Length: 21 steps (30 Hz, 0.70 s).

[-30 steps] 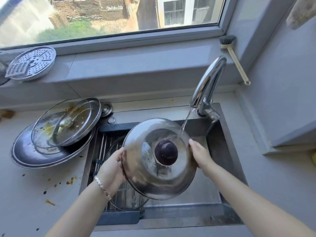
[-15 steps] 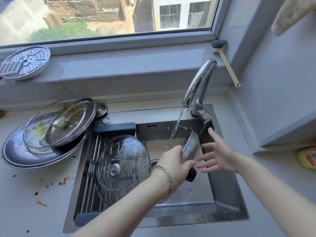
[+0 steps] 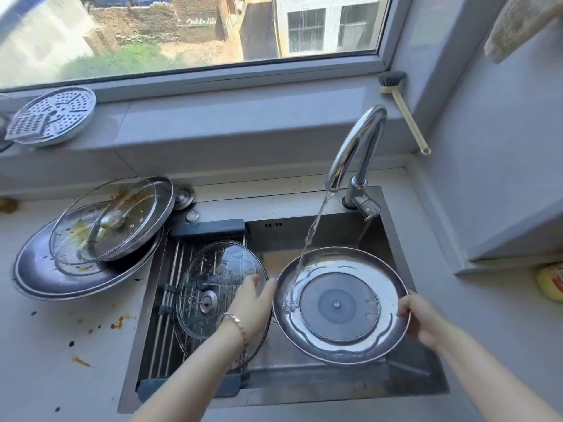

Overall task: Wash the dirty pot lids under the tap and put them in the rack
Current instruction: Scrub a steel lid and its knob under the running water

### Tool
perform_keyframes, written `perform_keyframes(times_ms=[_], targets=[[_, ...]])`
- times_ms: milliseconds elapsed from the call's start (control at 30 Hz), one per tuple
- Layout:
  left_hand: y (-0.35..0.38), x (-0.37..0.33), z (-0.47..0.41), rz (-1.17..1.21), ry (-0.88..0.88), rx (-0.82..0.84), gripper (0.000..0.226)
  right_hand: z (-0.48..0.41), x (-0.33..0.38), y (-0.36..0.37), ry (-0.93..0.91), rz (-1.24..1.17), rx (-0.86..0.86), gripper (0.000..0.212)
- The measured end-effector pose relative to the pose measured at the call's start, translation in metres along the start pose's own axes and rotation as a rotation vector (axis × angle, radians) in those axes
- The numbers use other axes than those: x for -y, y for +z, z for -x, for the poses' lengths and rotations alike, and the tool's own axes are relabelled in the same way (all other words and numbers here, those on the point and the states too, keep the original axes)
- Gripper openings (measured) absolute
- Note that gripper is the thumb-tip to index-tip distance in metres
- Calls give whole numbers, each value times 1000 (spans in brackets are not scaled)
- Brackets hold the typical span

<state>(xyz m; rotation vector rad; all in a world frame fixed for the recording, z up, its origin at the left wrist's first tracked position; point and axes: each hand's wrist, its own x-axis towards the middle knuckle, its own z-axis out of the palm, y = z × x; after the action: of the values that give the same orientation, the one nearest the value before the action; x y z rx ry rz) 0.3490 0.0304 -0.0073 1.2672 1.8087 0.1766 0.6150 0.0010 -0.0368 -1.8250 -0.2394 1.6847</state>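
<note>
One shiny round steel lid (image 3: 339,304), right grip (image 3: 422,318) clamping rim, left grip (image 3: 253,303) apart

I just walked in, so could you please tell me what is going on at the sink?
A person holds a steel lid, underside up, under the running tap: right hand gripping its rim, left hand touching the opposite edge. A glass lid lies in the rack; dirty lids sit on the counter.
</note>
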Motion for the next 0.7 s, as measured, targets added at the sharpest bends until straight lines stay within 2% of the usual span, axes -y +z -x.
perform_keyframes(times_ms=[67, 100, 167, 233, 300, 400, 467, 533, 600, 700], targets=[[-3, 6, 2, 146, -122, 40, 58, 2, -7, -3, 31, -97, 21, 18], [-3, 6, 4, 284, -151, 61, 57, 3, -9, -2, 62, -141, 57, 18], [-7, 1, 9, 648, -201, 170, 53, 0, -16, 1, 127, -232, 154, 36], [-15, -6, 10, 824, -173, 209, 46, -9, -24, 8, 164, -272, 213, 54], [-22, -9, 7, 799, -77, 158, 44, -15, -30, 20, 165, -266, 247, 59], [-30, -9, 3, 610, 82, 21, 47, -21, -35, 42, 122, -353, 334, 65], [-34, -4, 0, 649, 120, -42, 52, -18, -27, 51, 40, -407, 370, 65], [-31, 6, -11, 776, 67, -51, 65, -12, -7, 52, -76, -387, 370, 67], [-26, 8, -16, 923, -2, -32, 57, -2, 19, 48, -215, -284, 363, 71], [-9, 6, -23, 1027, -168, 16, 54, 18, 58, 41, -386, 16, 348, 64]])
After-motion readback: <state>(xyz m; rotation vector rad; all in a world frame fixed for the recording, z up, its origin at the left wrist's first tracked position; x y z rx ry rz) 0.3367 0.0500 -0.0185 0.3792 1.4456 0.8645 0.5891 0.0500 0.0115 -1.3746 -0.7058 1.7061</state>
